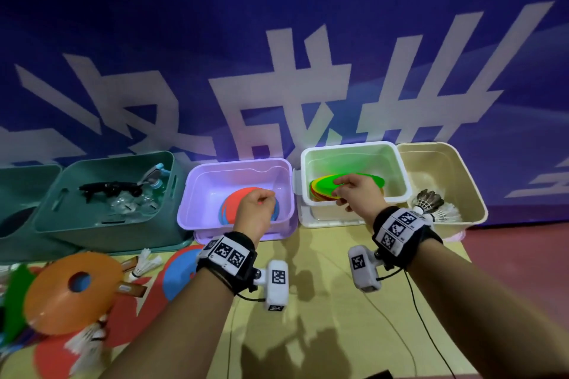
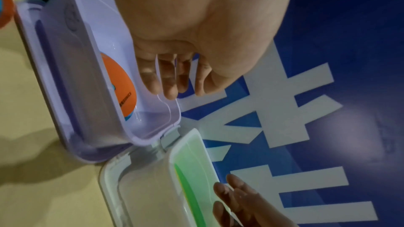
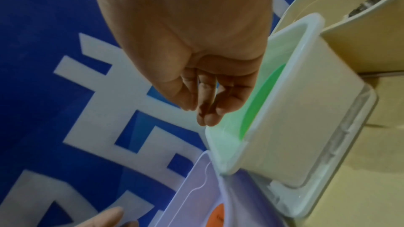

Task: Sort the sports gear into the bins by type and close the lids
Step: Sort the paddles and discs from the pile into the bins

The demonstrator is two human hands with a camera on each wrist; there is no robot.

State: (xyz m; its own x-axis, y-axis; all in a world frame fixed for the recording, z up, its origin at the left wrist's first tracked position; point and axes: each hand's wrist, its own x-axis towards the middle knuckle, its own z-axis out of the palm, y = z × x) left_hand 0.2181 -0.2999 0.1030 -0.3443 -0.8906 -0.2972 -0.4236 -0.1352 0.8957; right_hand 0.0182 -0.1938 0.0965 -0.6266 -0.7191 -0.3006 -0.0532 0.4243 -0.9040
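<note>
My left hand [image 1: 261,200] hovers over the purple bin [image 1: 197,181], above a red-orange flat disc [image 1: 240,196] lying on blue ones. In the left wrist view its fingers [image 2: 166,82] hang loosely curled and hold nothing, with the orange disc [image 2: 122,85] below. My right hand [image 1: 341,191] is over the white bin [image 1: 303,169], just above a green disc [image 1: 371,180] on top of a yellow and red stack. The right wrist view shows those fingers [image 3: 207,103] relaxed and empty beside the green disc [image 3: 260,103].
A beige bin [image 1: 474,194] at the right holds shuttlecocks [image 1: 431,203]. A teal bin [image 1: 61,209] at the left holds dark gear and bottles. On the floor at the left lie an orange ring disc [image 1: 61,289], a blue disc [image 1: 181,274] and loose shuttlecocks [image 1: 144,264].
</note>
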